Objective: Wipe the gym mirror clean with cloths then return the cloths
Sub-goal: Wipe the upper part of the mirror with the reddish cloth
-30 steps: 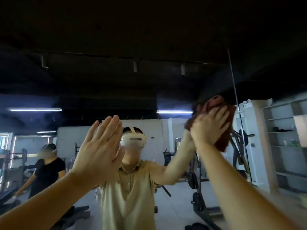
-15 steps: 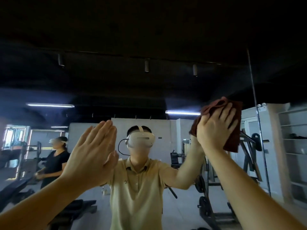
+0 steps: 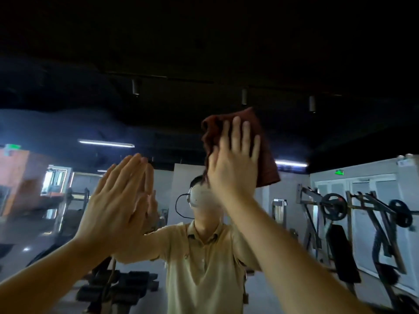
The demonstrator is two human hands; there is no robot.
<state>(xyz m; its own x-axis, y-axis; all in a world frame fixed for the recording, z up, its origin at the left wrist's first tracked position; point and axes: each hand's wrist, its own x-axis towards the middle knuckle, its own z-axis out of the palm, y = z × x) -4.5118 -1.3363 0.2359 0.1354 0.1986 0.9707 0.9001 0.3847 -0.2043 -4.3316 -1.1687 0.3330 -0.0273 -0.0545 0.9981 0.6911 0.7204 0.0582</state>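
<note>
The right hand [image 3: 233, 164] lies flat with its fingers straight and slightly spread, the palm pressing a dark red cloth [image 3: 266, 155] against the mirror [image 3: 317, 137]. The cloth is bunched under the hand, with its edges showing above the fingertips and down its right side. It sits just above the reflected headset [image 3: 197, 198], and the wrist covers part of that headset.

The left hand [image 3: 113, 200] is bare, with its fingers straight and close together. It is laid flat on the glass to the left of the reflected headset, where it meets its own reflection. It looks like a brace, not a wiping hand.

A second ago the cloth was well to the right of the reflected headset, close to a vertical seam in the glass. Half a second ago it was still on that side. Now it is over the headset and the seam is out of view, so the stroke has probably travelled leftward and a little upward across the pane. The left hand has kept its flat press throughout. A reflected figure in black, seen earlier far left of the headset, is gone from view. A reflected plate-loaded machine [image 3: 362, 223] now shows more fully to the right.

Wiping appears to be mid-course. Only one cloth is visible, and returning the cloths is not yet begun.
</note>
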